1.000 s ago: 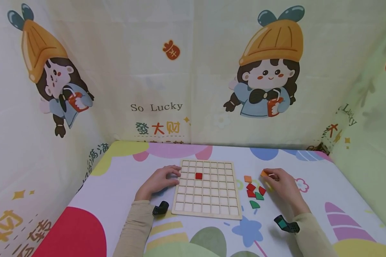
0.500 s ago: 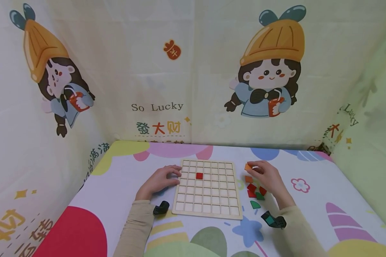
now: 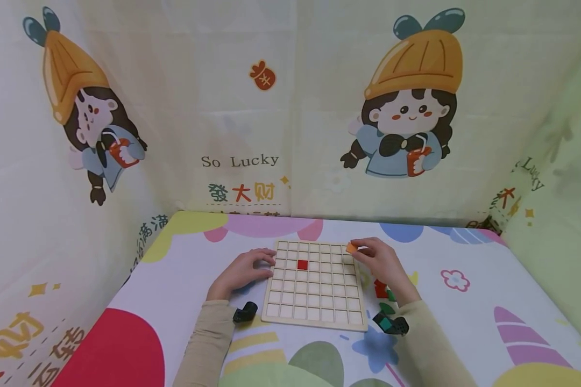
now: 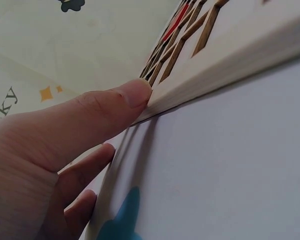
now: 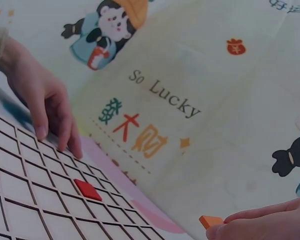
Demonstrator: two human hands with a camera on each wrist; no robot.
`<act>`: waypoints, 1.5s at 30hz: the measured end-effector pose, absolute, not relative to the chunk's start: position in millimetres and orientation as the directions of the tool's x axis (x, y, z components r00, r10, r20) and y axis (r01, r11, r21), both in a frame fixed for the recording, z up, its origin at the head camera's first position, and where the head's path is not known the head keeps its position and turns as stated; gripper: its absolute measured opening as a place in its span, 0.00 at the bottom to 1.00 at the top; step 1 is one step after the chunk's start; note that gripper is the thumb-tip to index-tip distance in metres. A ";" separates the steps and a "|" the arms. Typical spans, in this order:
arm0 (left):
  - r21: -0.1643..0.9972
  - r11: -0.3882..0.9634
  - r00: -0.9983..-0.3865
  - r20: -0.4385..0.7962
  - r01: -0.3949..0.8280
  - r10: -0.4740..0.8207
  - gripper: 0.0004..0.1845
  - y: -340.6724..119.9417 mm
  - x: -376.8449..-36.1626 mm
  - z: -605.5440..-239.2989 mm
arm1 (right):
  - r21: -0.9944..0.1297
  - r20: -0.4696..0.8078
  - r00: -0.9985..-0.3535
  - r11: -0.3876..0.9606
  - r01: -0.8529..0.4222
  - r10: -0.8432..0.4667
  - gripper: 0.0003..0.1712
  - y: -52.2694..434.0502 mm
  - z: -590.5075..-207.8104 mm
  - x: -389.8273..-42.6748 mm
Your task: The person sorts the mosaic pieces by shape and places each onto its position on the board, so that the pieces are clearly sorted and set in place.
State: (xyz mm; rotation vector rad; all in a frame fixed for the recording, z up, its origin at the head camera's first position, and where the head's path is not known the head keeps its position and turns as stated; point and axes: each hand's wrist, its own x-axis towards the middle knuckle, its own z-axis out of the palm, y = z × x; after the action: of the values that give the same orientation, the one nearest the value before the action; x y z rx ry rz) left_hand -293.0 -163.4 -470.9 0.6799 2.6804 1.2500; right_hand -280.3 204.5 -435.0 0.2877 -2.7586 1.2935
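A wooden grid board lies on the patterned cloth, with one red square tile in a cell toward its upper left. My left hand rests at the board's left edge. In the left wrist view its thumb touches the board's side, while the other fingers are loosely bent. Between thumb and fingers, my right hand pinches an orange square tile. That tile overlaps the board's upper right corner in the head view; the right wrist view shows the same orange tile tilted and raised.
Loose red pieces and green pieces lie right of the board, partly hidden under my right hand and wrist. A printed cloth wall stands behind the table, with others at both sides.
My right hand has carried the orange tile leftward, from beyond the loose pieces to the board's upper right corner. My left hand keeps its place at the board's edge.
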 end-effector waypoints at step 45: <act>0.750 0.555 -0.890 0.097 0.360 0.446 0.11 -163.4 -293.3 -470.2 | -0.676 0.138 -0.931 0.654 -0.338 -0.338 0.16 131.1 -455.2 -287.9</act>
State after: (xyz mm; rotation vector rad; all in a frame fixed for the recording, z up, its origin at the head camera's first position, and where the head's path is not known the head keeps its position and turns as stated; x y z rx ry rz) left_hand -293.3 -163.4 -470.2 0.6959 2.6774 1.2549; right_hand -287.9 131.1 -455.2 0.5846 -2.8571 1.1682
